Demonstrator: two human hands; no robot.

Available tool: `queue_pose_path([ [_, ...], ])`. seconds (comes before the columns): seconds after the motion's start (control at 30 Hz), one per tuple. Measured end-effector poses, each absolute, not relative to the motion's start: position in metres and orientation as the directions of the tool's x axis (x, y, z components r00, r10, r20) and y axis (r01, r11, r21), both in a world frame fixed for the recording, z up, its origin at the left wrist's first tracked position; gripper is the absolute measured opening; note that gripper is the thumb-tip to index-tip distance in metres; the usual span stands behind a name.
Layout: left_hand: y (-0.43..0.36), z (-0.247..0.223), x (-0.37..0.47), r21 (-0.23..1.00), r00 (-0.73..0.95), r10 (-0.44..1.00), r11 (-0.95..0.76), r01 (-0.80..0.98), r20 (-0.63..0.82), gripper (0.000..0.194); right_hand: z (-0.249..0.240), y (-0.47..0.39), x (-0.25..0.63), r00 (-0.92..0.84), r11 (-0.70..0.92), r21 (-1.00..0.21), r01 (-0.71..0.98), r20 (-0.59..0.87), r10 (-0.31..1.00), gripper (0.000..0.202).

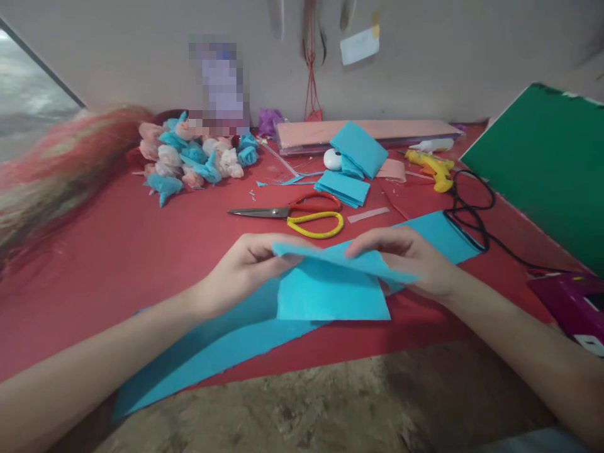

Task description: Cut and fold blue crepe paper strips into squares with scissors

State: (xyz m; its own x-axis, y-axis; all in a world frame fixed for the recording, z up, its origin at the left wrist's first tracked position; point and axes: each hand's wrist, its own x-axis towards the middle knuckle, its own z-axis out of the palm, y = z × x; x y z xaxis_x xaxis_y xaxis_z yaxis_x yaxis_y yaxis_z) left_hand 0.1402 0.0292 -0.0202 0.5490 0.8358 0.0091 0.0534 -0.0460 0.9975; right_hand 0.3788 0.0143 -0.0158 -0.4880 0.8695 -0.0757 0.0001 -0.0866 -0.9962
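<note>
Between my two hands is a folded piece of blue crepe paper (pixel 330 292), one flap tilted up and the other hanging toward me. My left hand (pixel 252 267) pinches its left edge, thumb over the paper. The right side is gripped by my right hand (pixel 408 255), whose fingers are partly hidden behind the flap. Beneath them a long blue paper strip (pixel 198 352) runs diagonally across the red table (pixel 94 283). Scissors (pixel 292 214) with one red and one yellow handle lie just beyond my hands.
Folded blue paper (pixel 361 151) is stacked at the back beside a white round object (pixel 333 159). A yellow glue gun (pixel 434 168) with a black cord (pixel 472 217) lies right, near a green board (pixel 542 170). Paper flowers (pixel 193 154) are heaped at back left, near netting (pixel 70 163).
</note>
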Motion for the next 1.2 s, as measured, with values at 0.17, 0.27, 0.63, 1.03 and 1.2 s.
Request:
queue_pose_path([
  [0.17,0.028,-0.018,0.137,0.995,0.635,0.770,0.011,-0.098,0.054,0.023,-0.016,0.012,0.381,-0.502,-0.049,-0.999,0.013,-0.048,0.864,0.018],
  [0.27,0.028,-0.017,0.138,0.994,0.640,0.763,-0.030,-0.102,0.089,0.029,-0.017,0.012,0.380,-0.487,-0.069,-0.997,-0.022,-0.050,0.872,0.019],
  [0.63,0.027,-0.018,0.139,0.992,0.640,0.768,0.087,-0.092,-0.008,0.026,-0.018,0.008,0.373,-0.438,-0.163,-0.984,-0.069,-0.117,0.891,0.012],
  [1.03,0.027,-0.021,0.139,0.960,0.672,0.741,0.188,-0.210,0.002,0.023,-0.022,0.008,0.372,-0.493,-0.139,-0.982,-0.125,-0.060,0.868,0.015],
  [1.2,0.026,-0.021,0.139,0.955,0.686,0.727,0.188,-0.228,0.021,0.028,-0.024,0.006,0.370,-0.501,-0.138,-0.980,-0.143,-0.049,0.864,0.014],
])
